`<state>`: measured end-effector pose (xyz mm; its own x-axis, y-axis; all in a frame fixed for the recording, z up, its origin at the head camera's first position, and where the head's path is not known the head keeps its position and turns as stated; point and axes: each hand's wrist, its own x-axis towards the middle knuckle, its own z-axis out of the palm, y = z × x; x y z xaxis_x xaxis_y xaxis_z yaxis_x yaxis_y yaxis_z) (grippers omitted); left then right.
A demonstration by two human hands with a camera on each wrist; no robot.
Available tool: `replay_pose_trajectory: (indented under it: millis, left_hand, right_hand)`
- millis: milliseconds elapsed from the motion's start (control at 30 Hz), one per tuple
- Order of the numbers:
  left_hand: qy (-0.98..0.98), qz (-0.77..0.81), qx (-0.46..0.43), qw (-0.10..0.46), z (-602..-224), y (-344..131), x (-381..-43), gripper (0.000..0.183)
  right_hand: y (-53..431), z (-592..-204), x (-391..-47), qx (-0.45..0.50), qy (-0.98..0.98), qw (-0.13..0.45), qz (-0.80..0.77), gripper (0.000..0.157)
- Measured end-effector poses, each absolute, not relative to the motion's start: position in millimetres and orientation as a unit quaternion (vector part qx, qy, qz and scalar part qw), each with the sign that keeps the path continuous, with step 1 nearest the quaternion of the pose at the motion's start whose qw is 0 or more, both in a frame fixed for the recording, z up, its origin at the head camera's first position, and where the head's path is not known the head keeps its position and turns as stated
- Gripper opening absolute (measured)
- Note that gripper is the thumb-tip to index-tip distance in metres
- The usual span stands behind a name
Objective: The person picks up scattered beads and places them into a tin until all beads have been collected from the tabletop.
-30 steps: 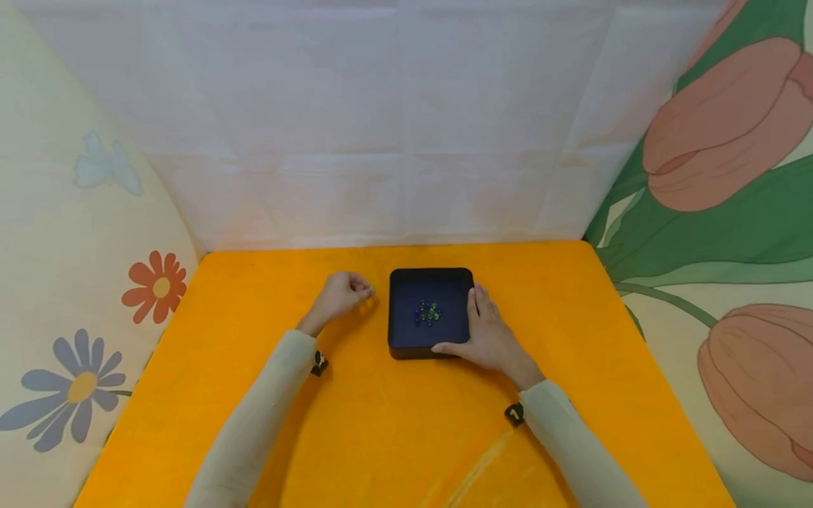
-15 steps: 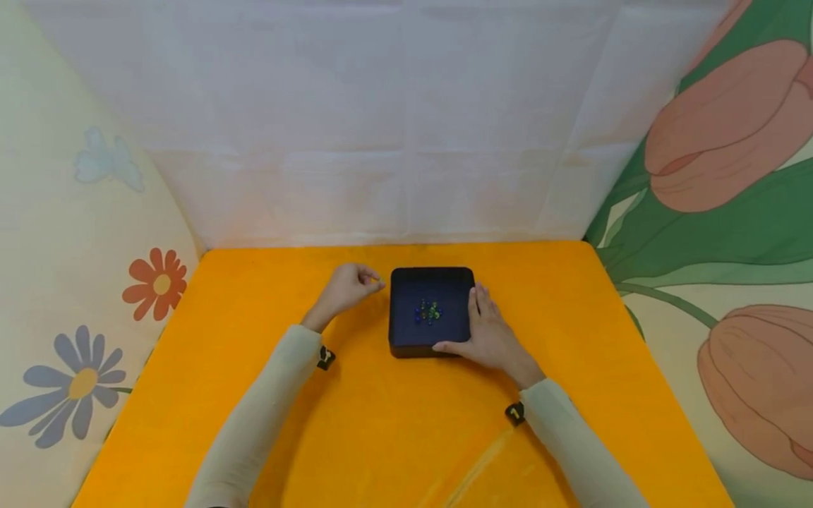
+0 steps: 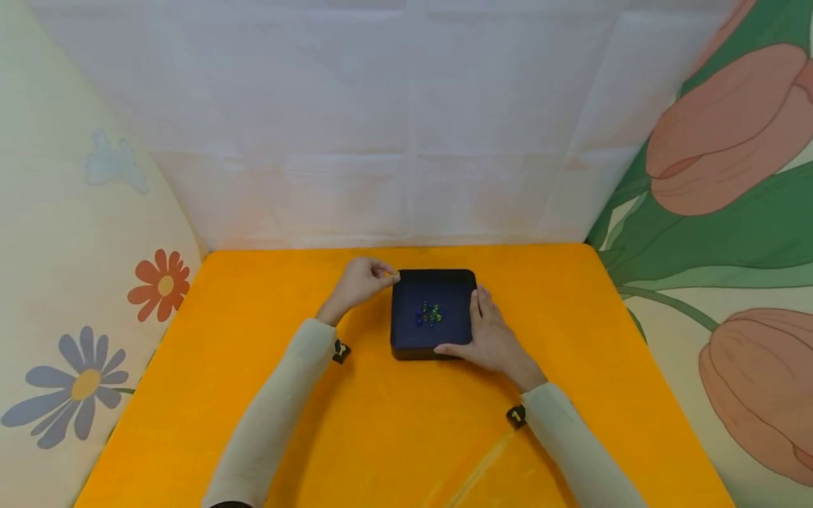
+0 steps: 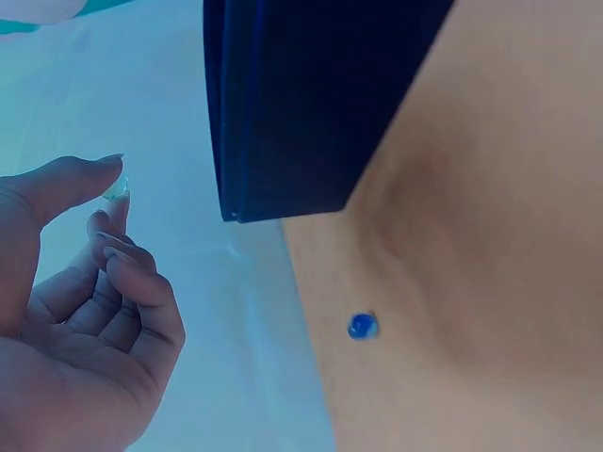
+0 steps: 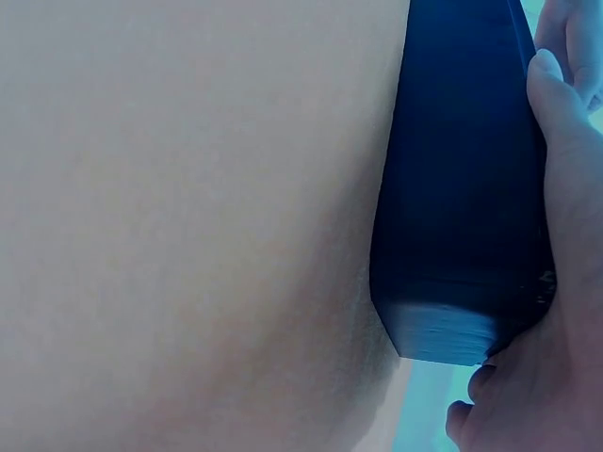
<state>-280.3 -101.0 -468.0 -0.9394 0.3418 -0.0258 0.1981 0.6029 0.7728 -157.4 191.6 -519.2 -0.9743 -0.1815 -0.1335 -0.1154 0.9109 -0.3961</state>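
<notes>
My left hand is at the far left corner of a square black tray. Between thumb and index fingertip it pinches a small clear greenish marble, while the other fingers are curled. Several blue and green glass marbles lie clustered on the tray floor. With fingers straight along the right wall and thumb stretched over the front rim, my right hand rests against the tray's near right corner. A single blue marble shows on the tabletop in the left wrist view, hidden in the head view.
The tray stands on a table with an orange-yellow cover. A white sheet hangs behind it. Flower-printed panels flank both sides.
My left hand has moved right and away from me, carrying its pinched marble from beside the tray to the far left corner. The right hand and the tray have stayed in place.
</notes>
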Motion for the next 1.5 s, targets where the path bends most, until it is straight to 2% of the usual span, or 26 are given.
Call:
replay_pose_trajectory:
  millis: [567,900,1500]
  left_hand:
    - [0.887,0.422,0.164,0.092,-457.7,-62.5,-290.0,0.032]
    - [0.881,0.423,0.191,0.091,-450.6,-42.6,-300.0,0.025]
    - [0.866,0.436,0.224,0.097,-445.8,-7.7,-308.0,0.022]
  right_hand:
    - [193.9,-520.8,-158.3,-0.079,0.973,0.082,-0.199,0.143]
    - [195.7,-524.0,-161.5,-0.078,0.976,0.074,-0.190,0.144]
    - [195.7,-523.2,-161.3,-0.076,0.976,0.076,-0.190,0.145]
